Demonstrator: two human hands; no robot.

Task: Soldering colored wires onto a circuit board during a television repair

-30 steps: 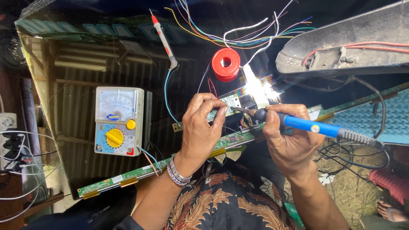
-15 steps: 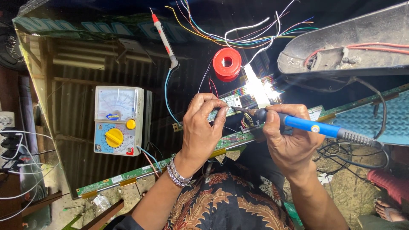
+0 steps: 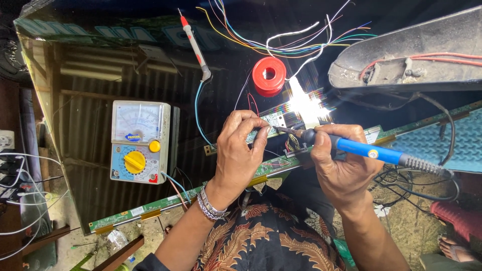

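Head view, the only one. Right hand (image 3: 341,168), centre-right of frame, is clenched round a blue-handled soldering iron (image 3: 369,153), held like a pen so the tip points left w/ fine control; the tip sits at a small green circuit board (image 3: 273,120) just above frame centre. The iron's dark cord (image 3: 442,175) loops off to the right, out of the way of the work.

Left hand (image 3: 238,155), centre, pinches its thumb and forefinger together right at the tip of the iron. It looks like it's steadying a thin wire or lead there, but the item is too small to tell. A metal bracelet (image 3: 208,206) sits on that wrist.

Below both hands a long narrow green board strip (image 3: 150,208) runs from lower left up toward centre-right, along the edge of a big dark glossy panel (image 3: 90,75) that serves as the work surface.

Analog multimeter (image 3: 138,141), centre-left, stands face-up toward the person, prob. so the dial stays readable. Its red probe (image 3: 193,45) lies upper centre, parked. Red solder spool (image 3: 269,75), just above the hands, within easy reach. Bright glare spot beside it. Bundle of coloured wires (image 3: 281,45) fans across the top centre. A grey curved cover (image 3: 411,55) w/ red wires lies upper right.
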